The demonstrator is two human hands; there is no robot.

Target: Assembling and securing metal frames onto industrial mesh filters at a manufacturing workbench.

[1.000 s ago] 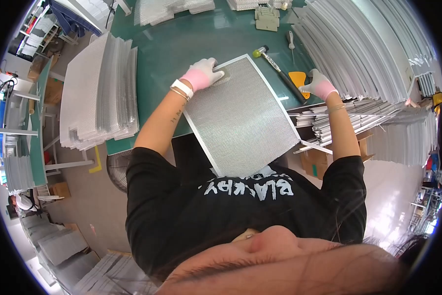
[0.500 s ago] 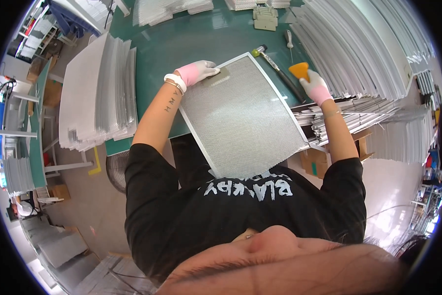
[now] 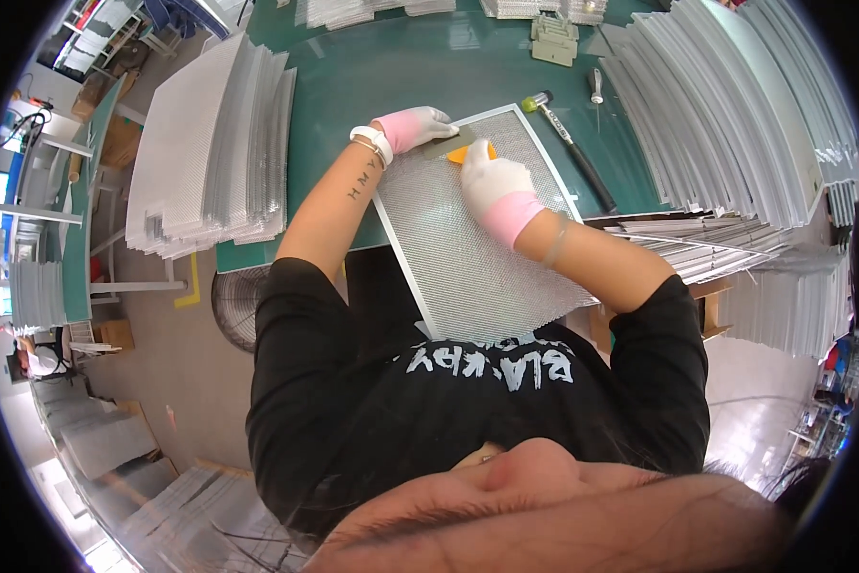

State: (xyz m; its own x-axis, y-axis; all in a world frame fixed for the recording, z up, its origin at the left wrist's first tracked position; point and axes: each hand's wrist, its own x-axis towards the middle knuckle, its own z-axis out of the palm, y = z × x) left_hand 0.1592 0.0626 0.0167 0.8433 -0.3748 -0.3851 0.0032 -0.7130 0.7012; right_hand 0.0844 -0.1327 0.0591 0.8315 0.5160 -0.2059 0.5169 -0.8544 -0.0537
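Note:
A silver-framed mesh panel (image 3: 429, 220) lies tilted over the table's front edge, its near end against my black shirt. Across its far left corner rests a small, thin grey-green plate (image 3: 445, 145). My left hand (image 3: 422, 127), in a pink and white glove, pinches the plate's left end beside the frame. My right hand (image 3: 499, 191), gloved the same way, is closed around an orange scraper (image 3: 472, 153). The scraper's edge meets or nearly meets the plate; my fingers partly cover it. A hammer (image 3: 570, 151) with a black grip lies just right of the panel.
Stacks of mesh panels stand at the left (image 3: 210, 153) and right (image 3: 706, 115) of the green table (image 3: 353, 72). A screwdriver (image 3: 595, 88) and a grey-green block-like part (image 3: 553, 40) lie toward the far right. A round fan (image 3: 235, 307) stands below the left side.
My right hand has brought the orange scraper leftward from beside the hammer onto the panel, up to the small plate. My left hand stays at the panel's far left corner. The view has shifted slightly.

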